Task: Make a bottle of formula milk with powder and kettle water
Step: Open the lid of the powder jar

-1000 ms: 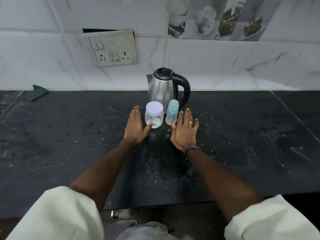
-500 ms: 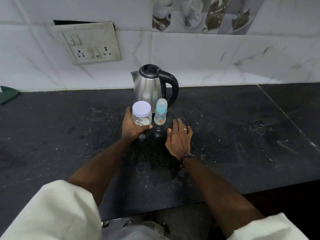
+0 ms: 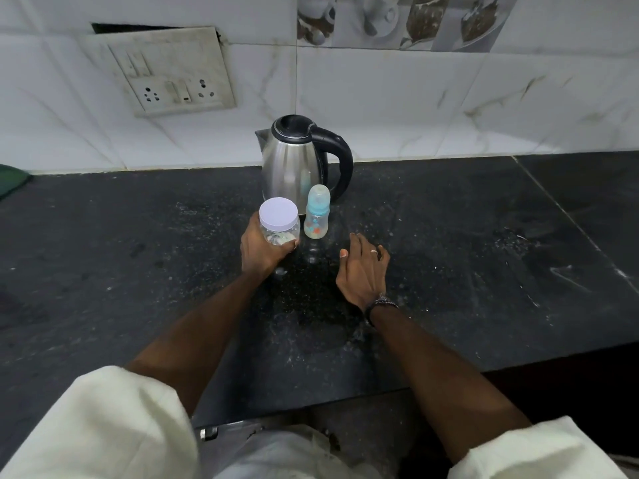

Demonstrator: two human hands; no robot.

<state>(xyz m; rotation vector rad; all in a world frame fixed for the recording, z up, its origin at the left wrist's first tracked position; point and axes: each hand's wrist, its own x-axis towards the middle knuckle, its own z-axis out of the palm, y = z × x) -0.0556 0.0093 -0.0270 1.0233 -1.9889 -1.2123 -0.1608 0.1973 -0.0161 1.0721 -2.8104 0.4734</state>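
Observation:
A clear powder jar (image 3: pixel 279 221) with a pale lilac lid is held in my left hand (image 3: pixel 260 252), whose fingers and thumb wrap round its lower part. Just right of it stands a small baby bottle (image 3: pixel 316 219) with a blue collar and a clear cap. Behind both stands a steel kettle (image 3: pixel 292 160) with a black lid and handle, its handle to the right. My right hand (image 3: pixel 363 267) hovers palm down over the black counter (image 3: pixel 449 254), a little right of and nearer than the bottle, fingers relaxed, holding nothing.
A white switch and socket plate (image 3: pixel 166 74) hangs on the tiled wall at the left. A green cloth (image 3: pixel 10 183) lies at the counter's far left edge. The counter's front edge runs just ahead of my white sleeves.
My left hand went from lying flat beside the jar to gripping it. My right hand drew back from the bottle and lifted off the counter.

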